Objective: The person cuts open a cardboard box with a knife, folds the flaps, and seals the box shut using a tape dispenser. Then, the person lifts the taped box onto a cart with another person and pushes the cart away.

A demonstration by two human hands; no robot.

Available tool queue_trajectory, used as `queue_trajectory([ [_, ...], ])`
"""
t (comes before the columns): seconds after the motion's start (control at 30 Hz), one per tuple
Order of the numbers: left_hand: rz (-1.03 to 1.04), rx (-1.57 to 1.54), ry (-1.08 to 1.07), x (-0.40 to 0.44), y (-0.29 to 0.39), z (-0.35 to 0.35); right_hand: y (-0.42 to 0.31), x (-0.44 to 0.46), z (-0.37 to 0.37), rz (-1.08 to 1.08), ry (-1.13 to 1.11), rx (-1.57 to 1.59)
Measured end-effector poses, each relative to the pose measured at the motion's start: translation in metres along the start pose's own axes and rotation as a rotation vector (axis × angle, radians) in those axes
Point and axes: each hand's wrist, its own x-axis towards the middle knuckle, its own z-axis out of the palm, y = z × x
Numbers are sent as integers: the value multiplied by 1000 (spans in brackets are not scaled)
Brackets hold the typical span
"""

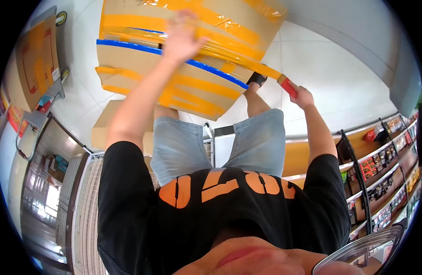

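Observation:
A large cardboard box [142,59] with many strips of yellow tape and blue edging stands in front of my legs. On its top lies my left hand [183,40], fingers spread over the tape and slightly blurred. A band of yellow tape [247,59] runs taut from the box across to a red holder [288,85] beyond the right edge. Around that holder my right hand [302,97] is closed, off the box.
At the left a cart [57,89] carries another taped box [34,62]. Below it is a metal handrail [30,144]. A smaller carton [105,121] sits behind the big box. Store shelves [380,183] with goods line the right, and a grey surface [357,36] fills the upper right.

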Motion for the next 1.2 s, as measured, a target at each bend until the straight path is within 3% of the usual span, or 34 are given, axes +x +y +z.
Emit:
queue_trajectory([
  [0.1,136,-28,-16,21,98,43,-31,60,20,37,-17,21],
  [0.17,-58,200,-122,30,131,53,-62,104,32,-37,46,76],
  [0.33,-52,196,-144,31,122,66,-140,168,16,16,-108,78],
  [0.5,-60,184,-153,33,123,70,-134,196,1,15,-185,92],
  [0.57,-65,197,-203,33,123,67,-119,217,21,-120,-86,167],
  [0.63,-65,187,-194,29,128,63,-113,230,39,-20,-230,100],
  [0.7,-63,213,-147,36,123,49,-116,225,56,-6,-144,162],
  [0.73,-36,24,-162,35,122,36,-117,224,69,-6,-69,226],
  [0.8,-15,-336,-238,22,109,0,-113,221,94,9,38,343],
  [0.83,-39,-348,-246,4,92,-15,-110,219,104,39,59,358],
  [0.9,6,25,-137,-38,48,-48,-101,194,109,129,136,357],
  [0.97,-151,124,-12,-71,-22,-58,-153,107,27,349,264,408],
  [1.03,-379,137,154,-82,-87,-60,-155,48,6,417,364,541],
  [1.1,-459,116,140,-81,-122,-41,-169,-6,-26,416,466,548],
  [1.2,-532,112,142,-76,-143,-31,-218,-55,-77,181,573,567],
])
